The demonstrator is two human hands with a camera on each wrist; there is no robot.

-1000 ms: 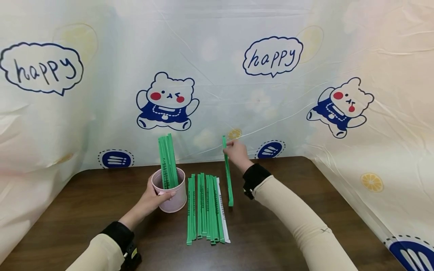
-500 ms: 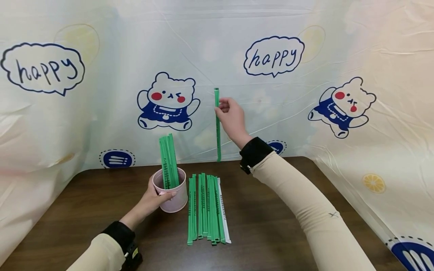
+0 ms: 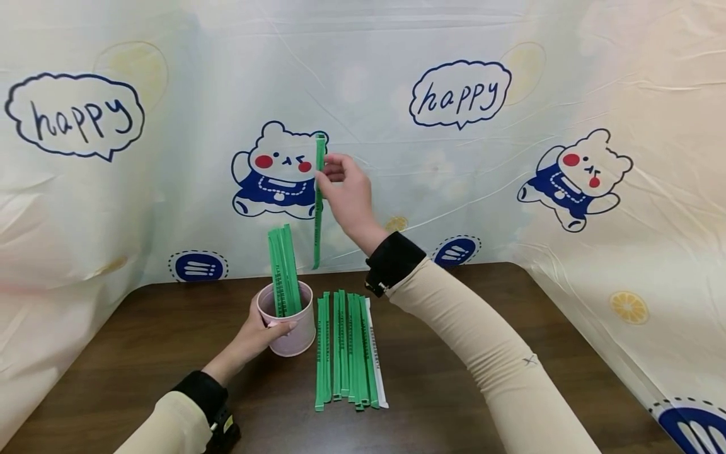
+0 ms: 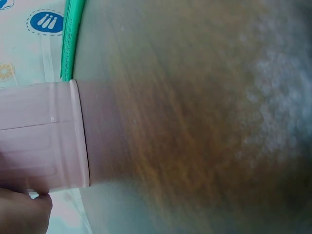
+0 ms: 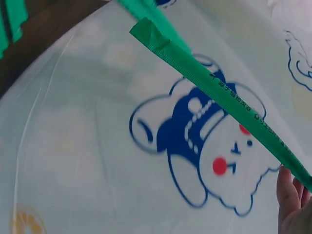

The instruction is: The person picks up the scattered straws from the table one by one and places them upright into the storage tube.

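My right hand pinches one green paper-wrapped straw near its upper part. It hangs upright in the air, just right of and above the cup, and crosses the right wrist view slantwise as a green straw with dark print. My left hand holds the pale pink cup by its left side, the thumb across its front. Several green wrapped straws stand in the cup, their lower ends hidden. To its right, a row of green wrapped straws lies on the table.
At the right end of the row lies one white wrapped straw. The brown wooden table ends at the back against a hanging sheet printed with bears and speech bubbles.
My right hand has lifted the green straw off the table area, then carried it left toward the cup. The left hand and cup stay in place.
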